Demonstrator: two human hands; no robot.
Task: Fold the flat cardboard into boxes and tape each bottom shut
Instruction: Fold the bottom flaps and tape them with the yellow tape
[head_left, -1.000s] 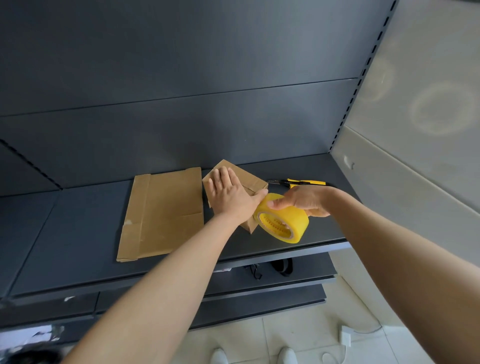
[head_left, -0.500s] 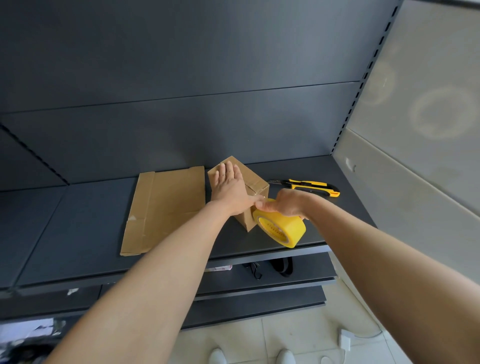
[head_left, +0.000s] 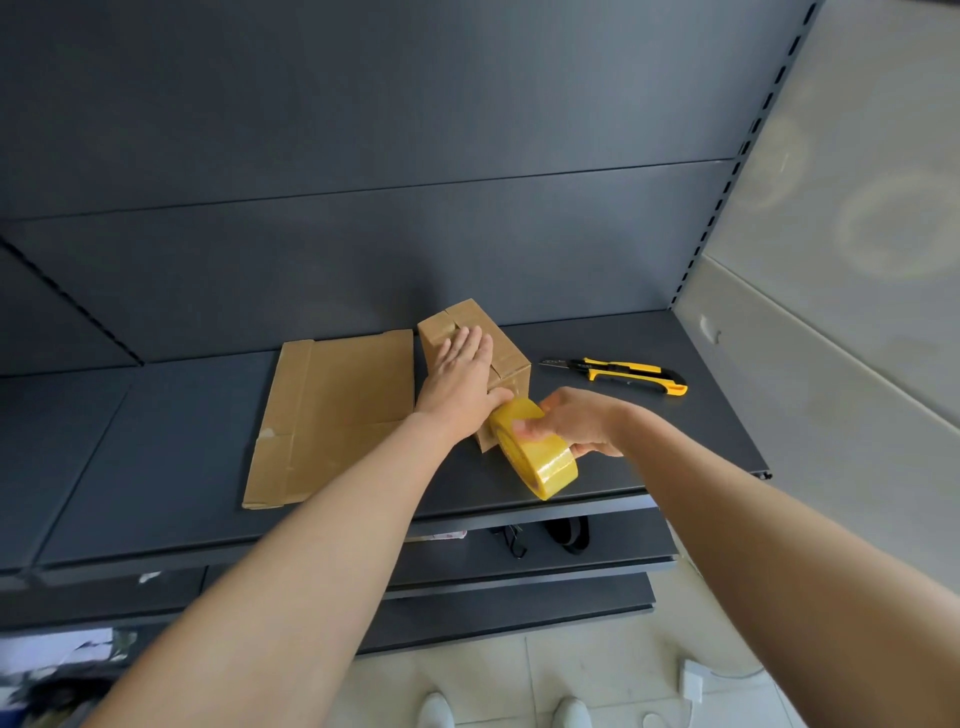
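A small folded cardboard box stands on the dark shelf, its flaps closed on top. My left hand lies flat on the box top, fingers spread, thumb near the front edge. My right hand grips a yellow tape roll just in front of the box, at its near face. Clear tape seems to run from the roll onto the box. A flat cardboard sheet lies to the left of the box.
A yellow and black utility knife lies on the shelf to the right of the box. The shelf's back panel rises behind. Lower shelves hold dark items. A light wall bounds the right side. White shoes show on the tiled floor.
The roll has come down and toward me off the box's front edge. My left hand slid forward over the top. The box now sits squarer, its top seam showing behind my fingers.
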